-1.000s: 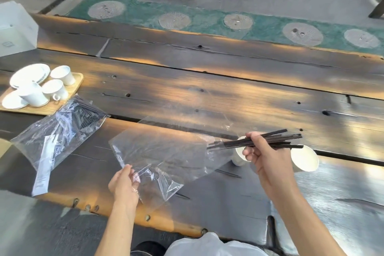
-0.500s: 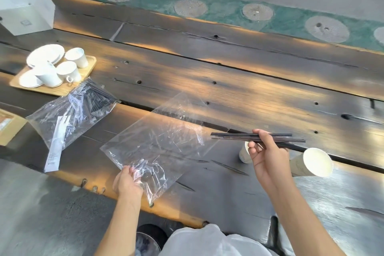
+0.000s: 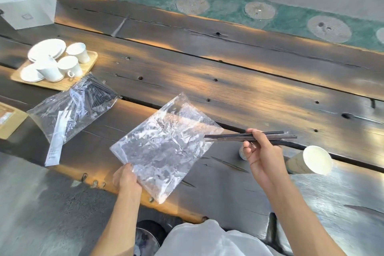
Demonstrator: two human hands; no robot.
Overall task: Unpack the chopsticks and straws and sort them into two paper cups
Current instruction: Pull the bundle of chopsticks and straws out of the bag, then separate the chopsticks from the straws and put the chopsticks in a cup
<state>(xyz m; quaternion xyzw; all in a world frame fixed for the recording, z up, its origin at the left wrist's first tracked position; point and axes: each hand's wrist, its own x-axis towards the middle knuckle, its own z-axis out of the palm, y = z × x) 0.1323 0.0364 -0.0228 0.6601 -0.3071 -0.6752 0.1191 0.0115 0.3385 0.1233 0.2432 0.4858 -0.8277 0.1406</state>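
Note:
My right hand (image 3: 262, 156) grips a bundle of dark chopsticks (image 3: 230, 137), held level above the table and fully clear of their bag. My left hand (image 3: 126, 178) pinches the near corner of that clear plastic bag (image 3: 166, 145), lifted and spread flat in the air. One paper cup (image 3: 311, 160) stands to the right of my right hand. A second paper cup (image 3: 242, 153) is mostly hidden behind my right hand. Further left on the table lies another clear bag (image 3: 72, 108) holding dark straws and a white paper strip.
A wooden tray (image 3: 87, 68) with white cups and saucers sits at the far left. A white box (image 3: 27, 2) stands behind it, and a brown cardboard piece (image 3: 8, 120) lies at the left edge. The long wooden table (image 3: 228, 89) runs across the view.
My left hand has lifted the emptied bag off the table and spread it flat. The chopsticks in my right hand have stayed level and now sit wholly outside the bag.

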